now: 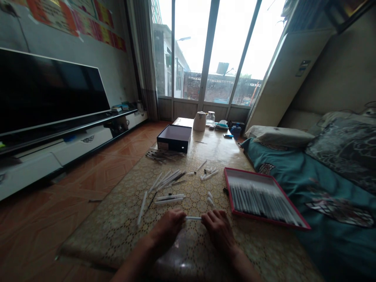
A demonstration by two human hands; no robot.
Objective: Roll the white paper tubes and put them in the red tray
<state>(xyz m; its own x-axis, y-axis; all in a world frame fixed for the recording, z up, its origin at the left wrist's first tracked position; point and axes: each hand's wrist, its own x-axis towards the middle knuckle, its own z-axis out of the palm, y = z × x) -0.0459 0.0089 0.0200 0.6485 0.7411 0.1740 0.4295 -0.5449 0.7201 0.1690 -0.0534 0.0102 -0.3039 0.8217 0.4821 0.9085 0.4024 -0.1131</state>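
The left hand (167,228) and right hand (219,231) pinch opposite ends of a thin pen tube (193,217), which runs level between them, just above the patterned table cover (96,239). Loose pens (167,180) lie straight ahead of the hands. A red-rimmed tray (228,188) packed with pens sits to the right. Farther ahead stands a black box (173,143).

Daylight is admitted through the tall glass window doors (194,47), and the sky beyond is blown out to white. The room is left dim, with the black flat-screen television (49,92) underexposed. Glare is thrown across the glossy patterned counter (183,265), and the frame edges are bowed by wide-angle distortion.
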